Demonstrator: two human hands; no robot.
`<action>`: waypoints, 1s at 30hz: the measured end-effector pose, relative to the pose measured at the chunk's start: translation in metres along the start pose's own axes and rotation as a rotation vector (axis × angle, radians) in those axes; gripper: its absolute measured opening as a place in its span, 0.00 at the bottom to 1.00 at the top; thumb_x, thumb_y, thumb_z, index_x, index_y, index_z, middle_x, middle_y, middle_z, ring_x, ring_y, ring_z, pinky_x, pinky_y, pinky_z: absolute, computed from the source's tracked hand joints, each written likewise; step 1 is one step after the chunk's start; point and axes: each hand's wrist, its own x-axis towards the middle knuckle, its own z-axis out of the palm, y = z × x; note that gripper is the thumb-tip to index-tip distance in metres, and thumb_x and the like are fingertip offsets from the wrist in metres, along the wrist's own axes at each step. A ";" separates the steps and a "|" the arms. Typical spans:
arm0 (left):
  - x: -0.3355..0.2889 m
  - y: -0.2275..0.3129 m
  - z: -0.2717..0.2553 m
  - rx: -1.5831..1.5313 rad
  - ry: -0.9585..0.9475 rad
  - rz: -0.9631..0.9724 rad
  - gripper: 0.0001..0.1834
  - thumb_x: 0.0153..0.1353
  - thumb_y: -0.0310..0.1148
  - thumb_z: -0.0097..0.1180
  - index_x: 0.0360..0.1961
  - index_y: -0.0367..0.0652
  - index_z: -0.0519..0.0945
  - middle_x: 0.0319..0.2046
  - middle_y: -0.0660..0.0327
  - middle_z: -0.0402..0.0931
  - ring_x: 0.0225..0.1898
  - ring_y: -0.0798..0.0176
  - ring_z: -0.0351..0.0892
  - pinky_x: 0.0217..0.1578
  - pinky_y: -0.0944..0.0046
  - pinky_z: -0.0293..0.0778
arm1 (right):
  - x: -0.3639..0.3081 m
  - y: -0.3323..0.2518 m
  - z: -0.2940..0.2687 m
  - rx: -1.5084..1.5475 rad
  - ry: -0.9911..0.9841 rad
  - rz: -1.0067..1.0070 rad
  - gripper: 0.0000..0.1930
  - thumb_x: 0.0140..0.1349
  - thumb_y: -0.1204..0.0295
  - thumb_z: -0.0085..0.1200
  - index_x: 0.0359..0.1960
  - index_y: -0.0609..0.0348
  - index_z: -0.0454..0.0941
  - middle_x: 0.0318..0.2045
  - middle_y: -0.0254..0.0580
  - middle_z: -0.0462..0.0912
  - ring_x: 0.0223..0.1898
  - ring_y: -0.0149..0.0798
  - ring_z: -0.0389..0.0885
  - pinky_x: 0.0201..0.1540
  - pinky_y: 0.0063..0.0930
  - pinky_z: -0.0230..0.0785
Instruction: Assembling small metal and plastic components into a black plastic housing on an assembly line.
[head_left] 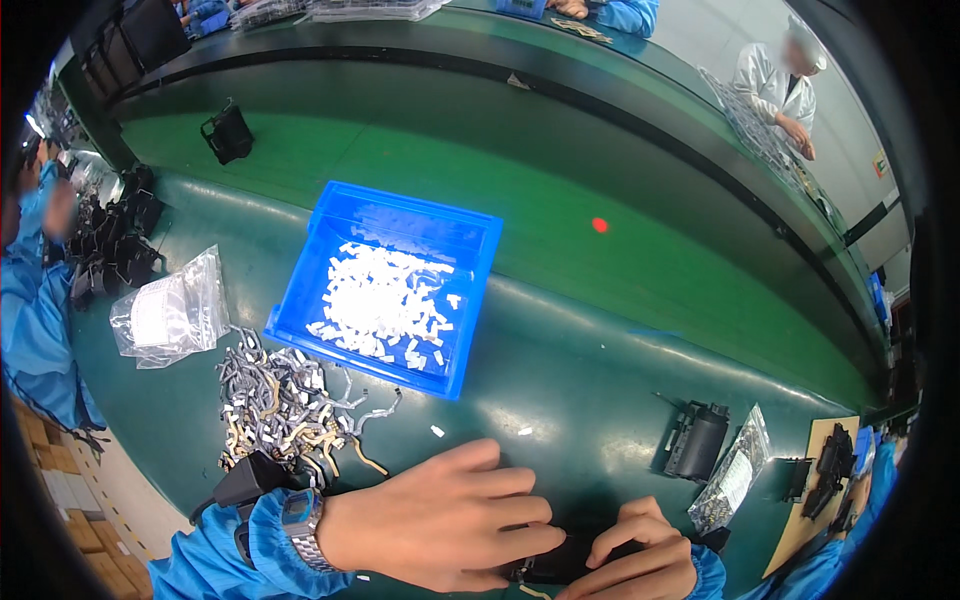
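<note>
My left hand [445, 520] is at the lower middle with its fingers bent over a black part [572, 556]. Across from it, my right hand [640, 560] has its fingers curled in at the same part's right side. Most of that part is hidden under the fingers, so its kind does not show. A short cable end [532, 588] pokes out below it, by the left fingertips. Beyond my left wrist lies a heap of short grey and tan cables [290, 405] with white connectors.
A blue bin [474, 325] holds many small white pieces. Left of it sits a clear plastic bag [172, 310]. A black housing [697, 440] and a bag of small parts [735, 470] lie at the right. Co-workers' blue sleeves [40, 310] border both sides.
</note>
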 end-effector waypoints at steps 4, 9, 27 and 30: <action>-0.001 0.000 -0.001 -0.003 -0.015 -0.011 0.28 0.48 0.45 0.72 0.51 0.52 0.80 0.38 0.69 0.71 0.43 0.66 0.70 0.42 0.60 0.62 | 0.002 0.001 0.001 0.039 -0.037 0.005 0.07 0.50 0.65 0.68 0.30 0.50 0.92 0.34 0.27 0.92 0.39 0.38 0.76 0.45 0.37 0.61; 0.001 0.001 -0.001 -0.001 -0.009 -0.005 0.28 0.49 0.45 0.72 0.51 0.52 0.80 0.37 0.69 0.71 0.43 0.65 0.71 0.42 0.60 0.62 | -0.001 0.000 0.001 0.008 -0.015 0.010 0.08 0.50 0.65 0.70 0.30 0.51 0.92 0.34 0.28 0.92 0.39 0.38 0.76 0.44 0.37 0.62; 0.001 0.001 -0.001 0.035 -0.020 0.015 0.25 0.49 0.44 0.70 0.47 0.49 0.78 0.35 0.67 0.70 0.41 0.65 0.71 0.40 0.60 0.62 | -0.002 -0.004 0.002 -0.171 0.102 -0.057 0.09 0.46 0.68 0.74 0.31 0.52 0.91 0.33 0.29 0.90 0.35 0.38 0.76 0.38 0.37 0.62; 0.000 0.002 0.000 0.041 -0.014 0.010 0.25 0.49 0.45 0.70 0.47 0.49 0.78 0.35 0.67 0.70 0.41 0.65 0.71 0.40 0.60 0.62 | -0.001 -0.004 0.000 -0.187 0.083 -0.064 0.10 0.45 0.69 0.74 0.30 0.52 0.91 0.32 0.29 0.90 0.35 0.38 0.76 0.38 0.37 0.62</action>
